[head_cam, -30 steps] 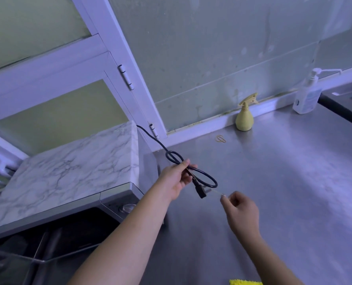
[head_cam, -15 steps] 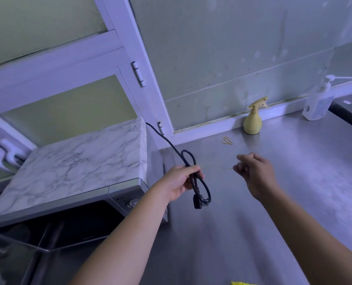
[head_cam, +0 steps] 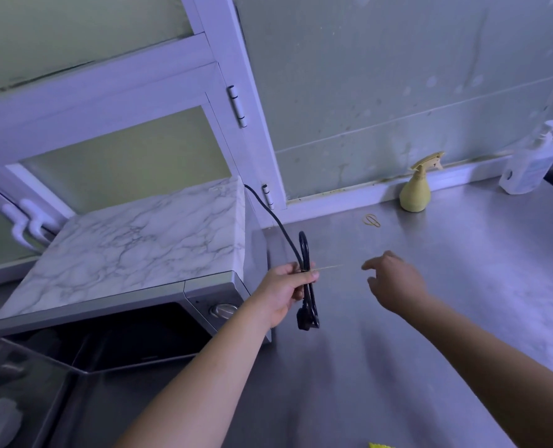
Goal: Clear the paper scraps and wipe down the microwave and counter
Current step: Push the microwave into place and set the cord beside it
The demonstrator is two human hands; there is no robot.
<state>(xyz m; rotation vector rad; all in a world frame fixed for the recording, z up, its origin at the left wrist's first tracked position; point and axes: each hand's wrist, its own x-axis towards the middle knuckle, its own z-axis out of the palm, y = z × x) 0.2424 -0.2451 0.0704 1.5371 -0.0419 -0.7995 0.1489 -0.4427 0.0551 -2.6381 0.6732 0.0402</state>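
While the left hand [head_cam: 284, 286] gripped a folded black cord [head_cam: 302, 245] just beside the microwave [head_cam: 139, 247], which stood at the table's [head_cam: 430, 318] left end with its door open, the right hand [head_cam: 394, 282] hovered near, fingers loosely spread and holding nothing. A thin pale strand [head_cam: 328, 267] jutted from the bundle. Light and limp, the cord would likely handle best gripped at its doubled middle; no paper scraps showed.

Left hand [head_cam: 288, 286]: grips the folded black cord [head_cam: 304, 250] beside the microwave [head_cam: 139, 250]; the plug [head_cam: 305, 320] hangs below.
Right hand [head_cam: 394, 282]: fingers loose, above the counter [head_cam: 446, 350], apart from the cord.
Counter back: yellow spray bottle [head_cam: 416, 192], rubber band [head_cam: 371, 220] near it, pump bottle [head_cam: 527, 166] far right.
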